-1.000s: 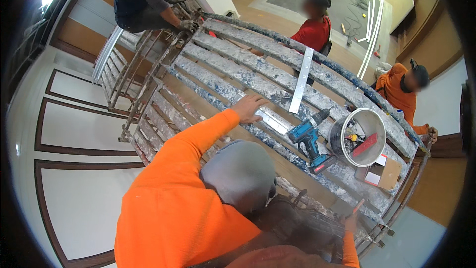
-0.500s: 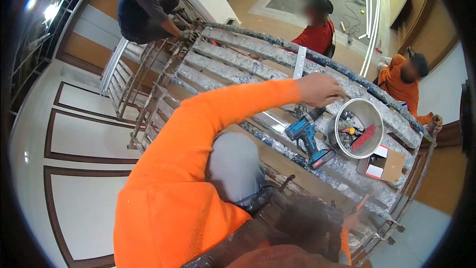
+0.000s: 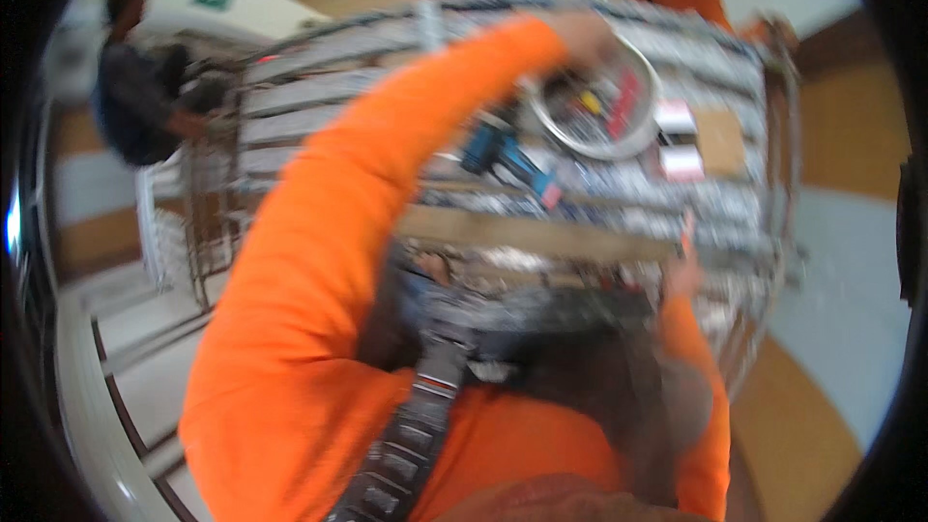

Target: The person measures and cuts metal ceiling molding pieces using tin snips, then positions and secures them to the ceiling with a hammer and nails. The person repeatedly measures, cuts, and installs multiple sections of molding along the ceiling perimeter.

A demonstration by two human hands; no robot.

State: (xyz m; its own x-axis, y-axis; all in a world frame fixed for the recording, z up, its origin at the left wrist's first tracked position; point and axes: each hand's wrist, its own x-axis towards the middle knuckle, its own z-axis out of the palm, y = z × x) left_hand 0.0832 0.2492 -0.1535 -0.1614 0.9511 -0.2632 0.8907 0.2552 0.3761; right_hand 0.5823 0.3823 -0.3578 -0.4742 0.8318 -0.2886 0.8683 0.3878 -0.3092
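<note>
My left hand, smeared by motion, is over the far left rim of a round white bucket; I cannot tell how its fingers are set. Inside the bucket lie a red flat piece, a small yellow item and dark bits too blurred to name. A blue and black cordless drill lies on the planks just left of the bucket. At the near right, my right hand is closed around a slender orange tool pointing away from me; its exact kind is unclear.
An open small box with a brown flap sits right of the bucket. The scaffold planks have gaps between them. A metal rail edges the right end. A person crouches at left; people in red and orange are beyond the far edge.
The whole view has turned and shifted. My left hand has moved from beside the bucket to over its rim. My right hand, with the orange tool, shows farther forward.
</note>
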